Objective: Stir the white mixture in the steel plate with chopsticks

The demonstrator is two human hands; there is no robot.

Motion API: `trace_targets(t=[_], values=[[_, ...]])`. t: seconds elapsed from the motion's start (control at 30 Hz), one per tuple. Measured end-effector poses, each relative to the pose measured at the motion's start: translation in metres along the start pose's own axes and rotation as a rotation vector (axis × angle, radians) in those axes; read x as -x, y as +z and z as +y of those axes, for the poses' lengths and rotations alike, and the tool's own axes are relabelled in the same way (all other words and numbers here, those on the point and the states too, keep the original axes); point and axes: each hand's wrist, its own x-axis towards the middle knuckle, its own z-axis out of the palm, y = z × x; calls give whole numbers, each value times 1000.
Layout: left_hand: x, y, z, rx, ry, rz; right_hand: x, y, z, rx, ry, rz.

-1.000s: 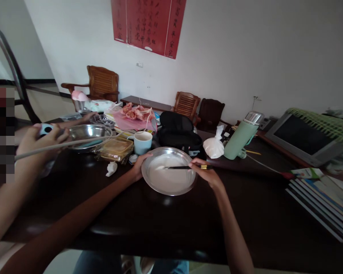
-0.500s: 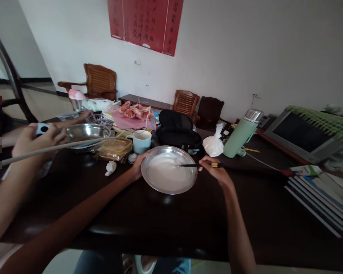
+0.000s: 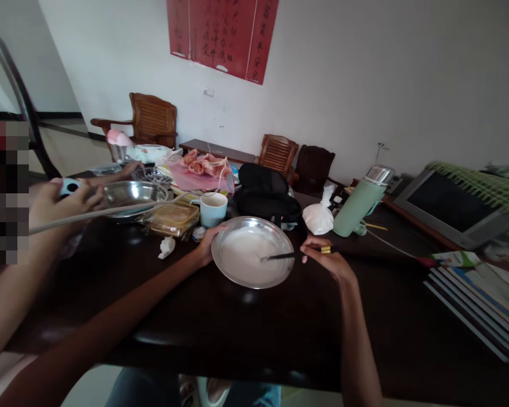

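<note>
A round metal plate (image 3: 254, 284) stands on the dark table in front of me, with milky white liquid (image 3: 244, 254) in it. My left hand (image 3: 207, 246) grips the plate's left rim. Dark chopsticks (image 3: 282, 256) with gold bands are held in my right hand (image 3: 324, 260), over the plate's right edge. Their tips dip into the liquid near the middle. Behind the plate are a light blue mug (image 3: 213, 210) and an open black case (image 3: 265, 195). A tied bag of white powder (image 3: 318, 219) sits beyond my right hand.
On the left, a co-worker's hand (image 3: 63, 198) holds a pale blue device beside a metal basin (image 3: 136, 193). A plastic-wrapped box (image 3: 173, 219) and crumpled tissue (image 3: 167, 247) lie near my left forearm. Right stand a green thermos (image 3: 360, 206) and stacked books (image 3: 470, 308).
The chopstick tips have shifted slightly through the liquid, and my right hand has moved a little right and down. My left hand stays on the plate's rim. The view has tilted slightly.
</note>
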Motion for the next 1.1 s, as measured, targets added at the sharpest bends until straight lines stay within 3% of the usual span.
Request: trace_targets(t=[0.1, 0.2, 0.3, 0.4, 0.5, 0.57, 0.67, 0.77, 0.87, 0.97, 1.03, 1.1], values=[[3, 2, 1, -3, 13, -21, -2, 12, -1, -34, -16, -116], [5, 4, 2, 1, 0, 3, -7, 20, 3, -25, -38, -10], [7, 5, 3, -3, -27, 36, -4, 5, 9, 8, -20, 93], [8, 6, 4, 0, -34, 23, 0, -2, 7, -5, -16, -51], [6, 5, 3, 19, -19, 8, -3, 15, 3, -30, -67, -133], [2, 3, 1, 22, -15, 12, -7, 22, 3, -6, -100, -57], [-4, -2, -2, 7, -10, 30, -5, 12, 5, 17, -83, 42], [-6, -3, -3, -9, -14, 36, 0, 1, 4, -4, -43, -58], [-3, -1, -1, -6, -15, 33, -1, 12, 0, -15, -42, -162], [0, 2, 1, 14, -16, 48, -5, 21, 0, 12, -71, -53], [2, 3, 1, 18, -21, 47, -4, 14, 1, 24, -72, 32], [2, 3, 1, 16, -22, 31, -1, 6, 1, 15, -62, 4]])
